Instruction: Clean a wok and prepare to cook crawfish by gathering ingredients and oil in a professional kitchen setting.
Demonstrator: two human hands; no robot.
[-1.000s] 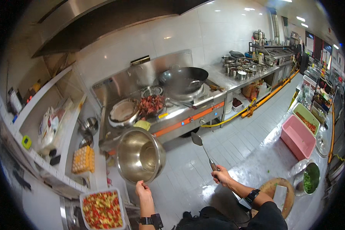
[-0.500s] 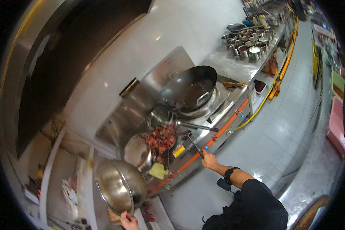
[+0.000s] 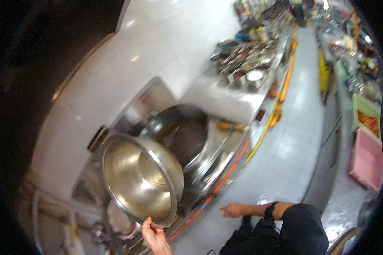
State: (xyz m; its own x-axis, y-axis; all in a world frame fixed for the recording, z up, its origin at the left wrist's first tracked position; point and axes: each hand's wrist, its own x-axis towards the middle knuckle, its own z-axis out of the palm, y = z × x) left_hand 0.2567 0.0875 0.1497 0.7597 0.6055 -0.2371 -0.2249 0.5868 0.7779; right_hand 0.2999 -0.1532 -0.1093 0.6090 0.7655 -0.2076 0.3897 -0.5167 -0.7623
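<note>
My left hand (image 3: 155, 236) grips the near rim of a large steel mixing bowl (image 3: 140, 178), with the thumb over its edge. Tilted on its side, the bowl shows a bare, shiny inside and is held up in front of the stove. Behind it stands a big dark wok (image 3: 181, 131) on the burner, partly hidden by the bowl. My right hand (image 3: 232, 211) hangs over the aisle beside the stove's front edge, apart from the bowl. Motion smears its fingers, and no tool shows in it.
Several metal seasoning pots (image 3: 255, 76) crowd the steel counter beyond the wok. An orange pipe (image 3: 219, 187) follows the stove's front, and a yellow hose (image 3: 259, 142) runs by the aisle. On the right-hand counter sit a pink tray (image 3: 367, 160) and a green tray (image 3: 361, 102).
The bowl has risen and moved right in my left hand, from beside the stove to before the wok. My right hand has drawn back; the dark-handled tool no longer shows. The view has shifted.
</note>
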